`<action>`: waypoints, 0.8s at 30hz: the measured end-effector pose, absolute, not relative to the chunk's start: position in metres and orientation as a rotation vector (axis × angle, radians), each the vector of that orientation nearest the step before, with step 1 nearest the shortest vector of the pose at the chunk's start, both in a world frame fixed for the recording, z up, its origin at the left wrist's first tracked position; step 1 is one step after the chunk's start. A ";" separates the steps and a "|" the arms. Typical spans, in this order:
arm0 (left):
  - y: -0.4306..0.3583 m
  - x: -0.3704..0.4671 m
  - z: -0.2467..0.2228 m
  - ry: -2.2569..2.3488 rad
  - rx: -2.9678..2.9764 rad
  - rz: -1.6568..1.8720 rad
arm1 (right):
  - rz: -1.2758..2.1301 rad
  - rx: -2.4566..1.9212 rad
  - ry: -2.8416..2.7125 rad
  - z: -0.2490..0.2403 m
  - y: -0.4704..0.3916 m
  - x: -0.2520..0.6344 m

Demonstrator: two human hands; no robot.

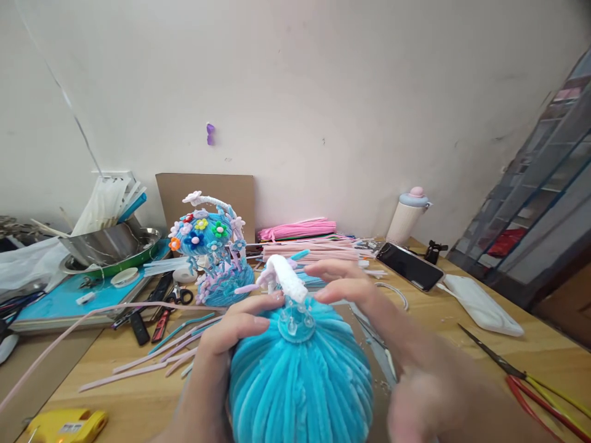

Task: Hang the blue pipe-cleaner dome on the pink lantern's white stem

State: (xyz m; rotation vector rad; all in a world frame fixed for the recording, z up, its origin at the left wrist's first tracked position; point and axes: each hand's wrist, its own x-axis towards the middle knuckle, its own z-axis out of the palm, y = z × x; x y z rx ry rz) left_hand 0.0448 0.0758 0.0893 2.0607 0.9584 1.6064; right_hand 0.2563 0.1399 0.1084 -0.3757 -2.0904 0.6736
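Observation:
A round blue ball covered in fuzzy pipe cleaners [300,381] is close in front of me at the bottom middle. On its top, a small blue collar [295,323] carries clear glue-like blobs. From there a curved white fuzzy stem [287,277] bends over to the left, with pale pink petals at its end. My left hand [215,357] holds the ball's left side, its fingertips beside the collar. My right hand [397,332] is open on the right, fingers stretched toward the stem and the ball's top; whether they touch is unclear.
Behind stands a flower-covered blue pipe-cleaner piece [203,237]. Pink pipe-cleaner bundles [300,229] lie along the wall. Scissors [521,372], a phone [410,266] and a bottle [406,215] are on the right. A yellow glue gun [69,426] and a steel bowl [108,243] are left.

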 end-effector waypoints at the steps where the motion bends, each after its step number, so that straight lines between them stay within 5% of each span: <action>1: 0.075 0.046 0.089 0.959 2.054 1.626 | 0.713 -0.344 -2.113 0.105 0.139 0.253; 24: 0.096 0.027 0.078 0.936 2.108 1.585 | 0.839 -0.151 -1.919 0.076 0.151 0.225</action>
